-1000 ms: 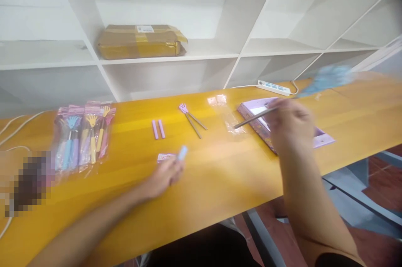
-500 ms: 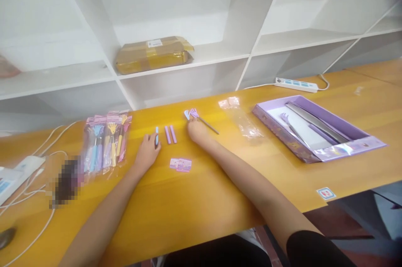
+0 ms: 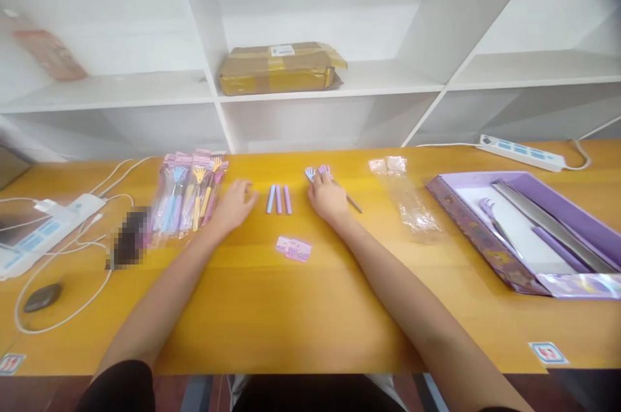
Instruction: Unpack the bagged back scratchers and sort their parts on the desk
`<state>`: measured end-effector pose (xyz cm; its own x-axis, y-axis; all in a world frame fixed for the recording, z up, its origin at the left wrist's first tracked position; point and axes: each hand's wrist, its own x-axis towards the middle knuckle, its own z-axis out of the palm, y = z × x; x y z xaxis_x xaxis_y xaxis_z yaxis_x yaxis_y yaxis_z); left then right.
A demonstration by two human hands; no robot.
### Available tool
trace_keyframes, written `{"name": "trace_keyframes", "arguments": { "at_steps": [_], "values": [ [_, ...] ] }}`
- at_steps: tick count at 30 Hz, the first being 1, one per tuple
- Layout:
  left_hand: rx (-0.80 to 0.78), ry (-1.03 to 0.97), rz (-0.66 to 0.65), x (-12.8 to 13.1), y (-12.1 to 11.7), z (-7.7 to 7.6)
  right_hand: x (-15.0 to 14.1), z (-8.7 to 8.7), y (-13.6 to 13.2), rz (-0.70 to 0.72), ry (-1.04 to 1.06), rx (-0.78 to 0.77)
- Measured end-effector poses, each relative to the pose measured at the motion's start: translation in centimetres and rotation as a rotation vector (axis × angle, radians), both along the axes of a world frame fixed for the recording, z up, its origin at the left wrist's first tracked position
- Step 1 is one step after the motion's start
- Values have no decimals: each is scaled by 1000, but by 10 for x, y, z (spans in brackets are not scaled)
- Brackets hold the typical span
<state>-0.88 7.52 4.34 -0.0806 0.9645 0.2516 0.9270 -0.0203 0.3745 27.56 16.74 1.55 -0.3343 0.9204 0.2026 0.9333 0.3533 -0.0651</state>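
My left hand hovers over or rests on the table, fingers apart and loosely bent, holding nothing. Just right of it lie a light blue handle tube and two purple handle tubes, side by side. My right hand is closed over the blue-headed back scratcher, whose shaft it hides. Beside that is a purple-headed back scratcher; its metal rod sticks out to the right from beneath the hand. Small pink printed cards lie nearer to me.
Bagged back scratchers lie at left, near cables, a power strip and a dark mouse-like object. Clear plastic bags are right of my hand. A purple box holds more parts. A taped carton sits on the shelf.
My left hand has let go of the blue handle tube, leaving it beside the purple ones, and moved left. My right hand stays at the back scratchers. The camera view has turned.
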Motion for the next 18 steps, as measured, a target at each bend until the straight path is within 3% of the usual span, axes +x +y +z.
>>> {"name": "trace_keyframes", "arguments": {
  "at_steps": [3,5,6,8,11,18],
  "values": [
    [50,148,220,-60,-2,47,2,1,-5,59,44,57],
    [71,185,359,-103,-9,67,3,-2,-6,108,66,72],
    [54,248,500,-122,-13,72,3,-4,-6,131,77,73],
    [-114,302,639,-150,-20,71,3,-8,-7,166,94,75],
    [-300,270,610,-169,-25,58,4,-11,-8,190,101,75],
    [-207,327,592,-165,-24,40,1,-10,-9,246,91,52]
  ]
}}
